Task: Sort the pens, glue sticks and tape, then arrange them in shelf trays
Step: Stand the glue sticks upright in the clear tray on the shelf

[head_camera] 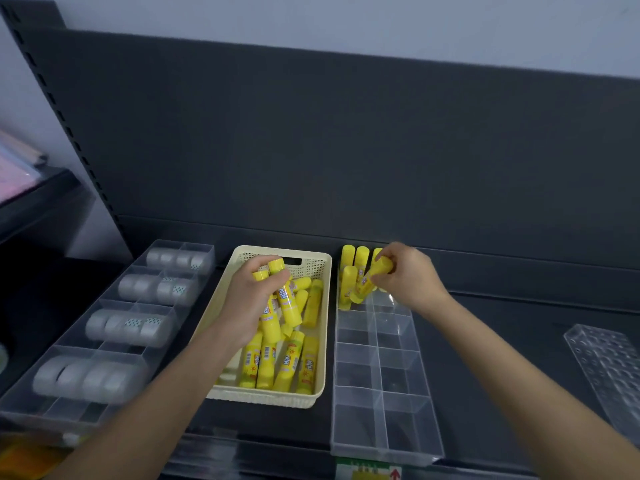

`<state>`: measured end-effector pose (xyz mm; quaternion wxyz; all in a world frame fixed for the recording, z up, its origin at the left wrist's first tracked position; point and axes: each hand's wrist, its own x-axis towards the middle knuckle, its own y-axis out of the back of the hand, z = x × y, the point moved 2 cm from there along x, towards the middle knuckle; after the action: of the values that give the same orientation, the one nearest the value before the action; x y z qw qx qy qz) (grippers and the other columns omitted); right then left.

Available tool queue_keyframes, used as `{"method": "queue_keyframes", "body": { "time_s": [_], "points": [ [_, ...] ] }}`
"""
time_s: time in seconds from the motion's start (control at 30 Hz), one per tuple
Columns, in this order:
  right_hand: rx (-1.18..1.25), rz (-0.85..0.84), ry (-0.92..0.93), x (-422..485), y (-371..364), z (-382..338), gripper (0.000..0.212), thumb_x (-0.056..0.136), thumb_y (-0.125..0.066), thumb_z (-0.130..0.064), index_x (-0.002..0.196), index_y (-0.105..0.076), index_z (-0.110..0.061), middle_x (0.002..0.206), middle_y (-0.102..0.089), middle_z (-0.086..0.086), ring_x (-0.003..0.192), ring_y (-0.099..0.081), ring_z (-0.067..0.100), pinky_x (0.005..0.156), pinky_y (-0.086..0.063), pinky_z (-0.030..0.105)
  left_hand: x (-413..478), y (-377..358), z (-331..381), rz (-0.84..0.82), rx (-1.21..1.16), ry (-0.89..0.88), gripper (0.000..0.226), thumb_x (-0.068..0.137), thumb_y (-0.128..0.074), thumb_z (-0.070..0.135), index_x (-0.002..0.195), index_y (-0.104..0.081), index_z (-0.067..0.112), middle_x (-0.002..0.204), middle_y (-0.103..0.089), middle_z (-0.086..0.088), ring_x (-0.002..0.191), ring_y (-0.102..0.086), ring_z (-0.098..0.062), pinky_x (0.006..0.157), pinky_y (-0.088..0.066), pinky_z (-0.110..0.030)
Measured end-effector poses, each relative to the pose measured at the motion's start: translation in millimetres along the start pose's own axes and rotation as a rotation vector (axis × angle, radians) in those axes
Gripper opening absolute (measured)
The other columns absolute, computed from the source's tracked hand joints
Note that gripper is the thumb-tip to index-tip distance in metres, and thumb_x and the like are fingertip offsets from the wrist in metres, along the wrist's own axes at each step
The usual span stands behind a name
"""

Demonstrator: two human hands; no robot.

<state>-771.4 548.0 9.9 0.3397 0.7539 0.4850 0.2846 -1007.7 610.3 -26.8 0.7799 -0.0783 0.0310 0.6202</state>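
The left hand [254, 296] grips two glue sticks [289, 306] near their caps, above the cream basket [263, 398], where many more lie loose. The right hand [410, 275] pinches one glue stick [375, 275] by its cap end, tilted in a far compartment of the clear tray [356, 375], beside upright sticks [353, 268]. The tubes look light, stiff and smooth, so I judge a grip around the body safer than one at the cap. Tape rolls [128, 327] fill another tray on the left.
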Motion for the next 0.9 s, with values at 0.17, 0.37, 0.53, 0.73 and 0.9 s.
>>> {"method": "queue_keyframes", "body": {
  "time_s": [0.17,0.37,0.53,0.73,0.9],
  "points": [
    [-0.132,-0.060,0.035,9.0,-22.3,5.9,0.025,0.081,-0.060,-0.005,0.105,-0.063,-0.011,0.096,-0.064,0.009,0.081,-0.052,0.022,0.063,-0.039,0.024,-0.4,-4.6,-0.2,0.015,-0.057,0.044,0.023,0.086,-0.067,0.007,0.108,-0.059,0.005,0.101,-0.067,-0.022,0.090,-0.070,-0.033,0.078,-0.058,-0.045],
    [-0.174,-0.115,0.051,14.6,-44.9,13.5,0.032,0.081,-0.057,0.001,0.110,-0.061,-0.011,0.100,-0.065,0.011,0.084,-0.061,0.028,0.069,-0.054,0.038,-2.9,-2.3,3.0,0.020,-0.161,0.074,0.023,0.086,-0.066,0.004,0.107,-0.055,0.003,0.098,-0.069,-0.021,0.084,-0.072,-0.029,0.071,-0.060,-0.038],
    [-0.180,-0.116,0.057,17.3,-46.4,16.9,0.036,0.084,-0.059,-0.002,0.119,-0.058,-0.010,0.107,-0.064,0.012,0.086,-0.060,0.027,0.066,-0.049,0.031,-1.8,-1.2,1.2,0.020,-0.204,0.095,0.031,0.087,-0.065,0.004,0.114,-0.052,0.001,0.104,-0.069,-0.022,0.088,-0.072,-0.030,0.076,-0.059,-0.041],
    [-0.132,0.182,0.182,-6.6,-13.7,-7.7,0.024,0.091,-0.060,-0.024,0.109,-0.064,-0.008,0.097,-0.067,0.007,0.084,-0.063,0.023,0.067,-0.047,0.028,0.5,-12.4,4.9,-0.007,-0.258,0.092,0.020,0.087,-0.065,0.009,0.104,-0.056,0.005,0.104,-0.067,-0.020,0.093,-0.070,-0.032,0.084,-0.057,-0.046],
    [0.436,-0.331,-0.003,-25.9,-14.4,-23.1,0.014,0.091,-0.061,-0.022,0.095,-0.066,-0.009,0.077,-0.064,0.003,0.072,-0.065,0.016,0.072,-0.059,0.035,-0.2,-44.2,13.4,-0.061,-0.302,0.073,0.033,0.086,-0.065,0.009,0.116,-0.053,0.003,0.105,-0.066,-0.020,0.095,-0.070,-0.031,0.076,-0.059,-0.040]
  ]
}}
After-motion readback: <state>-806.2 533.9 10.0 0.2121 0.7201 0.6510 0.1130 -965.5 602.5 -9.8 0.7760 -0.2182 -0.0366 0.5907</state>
